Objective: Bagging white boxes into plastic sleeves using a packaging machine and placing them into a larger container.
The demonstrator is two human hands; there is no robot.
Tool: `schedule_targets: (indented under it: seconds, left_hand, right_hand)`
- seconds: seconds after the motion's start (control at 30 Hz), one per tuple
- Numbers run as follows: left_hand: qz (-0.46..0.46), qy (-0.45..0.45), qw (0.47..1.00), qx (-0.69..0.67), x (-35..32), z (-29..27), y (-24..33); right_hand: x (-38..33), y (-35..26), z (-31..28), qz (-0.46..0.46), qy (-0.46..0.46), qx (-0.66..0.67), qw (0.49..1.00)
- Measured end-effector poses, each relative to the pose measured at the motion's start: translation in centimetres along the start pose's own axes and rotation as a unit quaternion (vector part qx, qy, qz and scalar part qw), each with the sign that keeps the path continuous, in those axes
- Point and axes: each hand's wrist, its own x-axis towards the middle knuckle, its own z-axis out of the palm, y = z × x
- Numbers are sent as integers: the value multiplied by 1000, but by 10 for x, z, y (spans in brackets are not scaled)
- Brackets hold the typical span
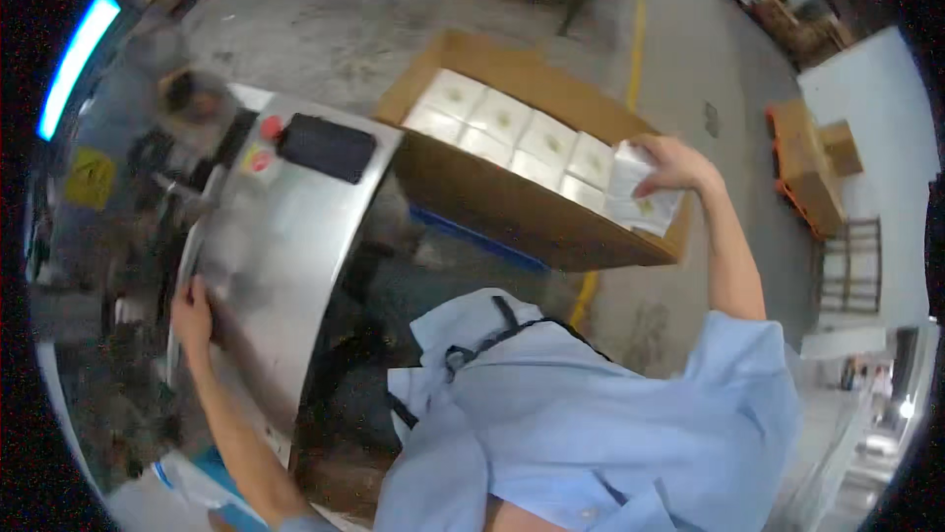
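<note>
Right hand (679,164): closed on a white packet (640,192), held over the right end of the box (512,202).
Left hand (192,315): laid flat on the steel machine (285,237), holding nothing.

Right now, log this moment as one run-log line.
left hand: flat on metal machine | right hand: holds white packet over cardboard box | box: rows of white packets
</note>
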Motion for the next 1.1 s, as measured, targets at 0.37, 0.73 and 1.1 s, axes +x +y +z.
schedule_targets:
  seconds: [0.37,0.73,1.1]
  left_hand:
    - [22,-67,997,3,22,5,-52]
    - [70,52,979,-183,-68,-39,-10]
    - [30,81,973,-214,-221,-147,-37]
  right_hand:
    - [35,176,184,85,-67,138,984]
    - [59,185,219,179,-2,-15,984]
    - [79,153,194,144,-73,-199,967]
